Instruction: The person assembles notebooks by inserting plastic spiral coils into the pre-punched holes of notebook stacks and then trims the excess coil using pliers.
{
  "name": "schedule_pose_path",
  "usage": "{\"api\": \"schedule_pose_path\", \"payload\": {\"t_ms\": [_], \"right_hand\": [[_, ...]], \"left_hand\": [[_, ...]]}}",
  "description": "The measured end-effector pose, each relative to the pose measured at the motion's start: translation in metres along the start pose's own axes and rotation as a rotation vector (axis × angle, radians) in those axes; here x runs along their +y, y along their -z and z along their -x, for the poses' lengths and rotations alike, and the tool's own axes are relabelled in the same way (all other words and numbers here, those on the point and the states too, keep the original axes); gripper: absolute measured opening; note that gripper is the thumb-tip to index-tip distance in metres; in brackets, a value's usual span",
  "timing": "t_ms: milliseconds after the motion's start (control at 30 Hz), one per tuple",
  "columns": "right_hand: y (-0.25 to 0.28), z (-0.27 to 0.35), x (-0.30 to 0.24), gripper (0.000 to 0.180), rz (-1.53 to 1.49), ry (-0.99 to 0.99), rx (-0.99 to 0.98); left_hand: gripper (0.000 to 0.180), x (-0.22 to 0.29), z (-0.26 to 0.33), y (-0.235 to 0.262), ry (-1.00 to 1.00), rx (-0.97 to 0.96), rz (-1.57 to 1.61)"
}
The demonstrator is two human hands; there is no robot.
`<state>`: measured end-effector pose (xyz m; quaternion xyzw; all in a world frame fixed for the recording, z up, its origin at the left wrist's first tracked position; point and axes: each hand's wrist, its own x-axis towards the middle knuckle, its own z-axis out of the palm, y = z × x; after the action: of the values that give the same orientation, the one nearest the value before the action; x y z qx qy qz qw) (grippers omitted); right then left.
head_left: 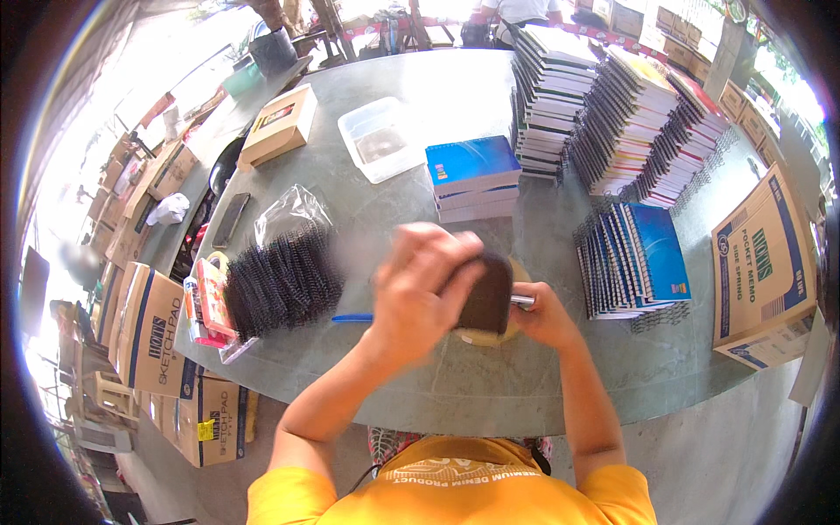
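Over the near middle of the table, my left hand [420,284] is curled and slightly blurred, its fingers and thumb at the edge of a dark, flat piece with rounded corners [490,296]. My right hand [547,317] is closed around a small silver-edged thing [522,300] at that piece's right side; most of it is hidden in the fingers. Below them shows part of a yellowish round thing [479,337]. A blue pen-like stick [352,318] lies beside my left wrist. Just beyond my hands stands a stack of blue-covered pads [473,175].
Black spiral binding coils [284,278] are heaped at left, near a clear plastic bag [293,212]. A clear tub [379,140] and cardboard box [280,124] stand farther back. Tall notebook stacks [557,101] and fanned blue spiral notebooks [634,261] occupy the right, beside a large carton [763,267].
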<state>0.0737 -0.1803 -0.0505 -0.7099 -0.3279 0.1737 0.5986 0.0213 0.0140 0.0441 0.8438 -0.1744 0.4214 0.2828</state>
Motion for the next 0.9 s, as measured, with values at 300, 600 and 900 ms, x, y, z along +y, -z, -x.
{"api": "schedule_pose_path", "payload": {"t_ms": [300, 600, 900], "right_hand": [[-0.011, -0.001, 0.000, 0.033, -0.179, 0.009, 0.059], [-0.011, -0.008, -0.009, 0.030, -0.405, 0.046, 0.100], [-0.016, -0.001, -0.001, 0.029, -0.356, -0.022, 0.149]], "left_hand": [[0.023, -0.003, -0.009, 0.000, 0.059, -0.065, -0.037], [0.023, 0.013, 0.075, -0.009, 0.128, -0.735, 0.153], [0.021, -0.004, 0.010, -0.004, 0.006, -0.670, -0.183]]}}
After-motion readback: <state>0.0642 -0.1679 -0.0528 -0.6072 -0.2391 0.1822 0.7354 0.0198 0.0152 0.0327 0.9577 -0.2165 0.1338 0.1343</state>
